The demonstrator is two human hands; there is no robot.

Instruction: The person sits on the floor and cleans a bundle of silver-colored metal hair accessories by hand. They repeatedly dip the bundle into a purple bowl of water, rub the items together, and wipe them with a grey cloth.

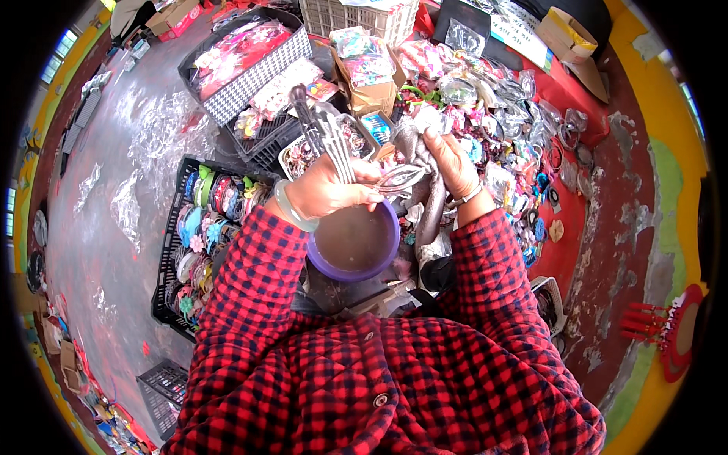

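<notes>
clear bags (322, 125) | bunched upright in left hand (322, 193) | right hand (453, 163) on grey cloth (431, 205)

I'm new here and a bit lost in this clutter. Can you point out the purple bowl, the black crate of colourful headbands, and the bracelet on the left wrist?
purple bowl (377, 265): head view, right rim.
black crate (168, 250): head view, left wall.
bracelet (291, 212): head view, pale band over the wrist.

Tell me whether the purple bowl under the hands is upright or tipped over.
Upright: the purple bowl shows its round rim and brownish inside facing up, just below the left hand.
</notes>
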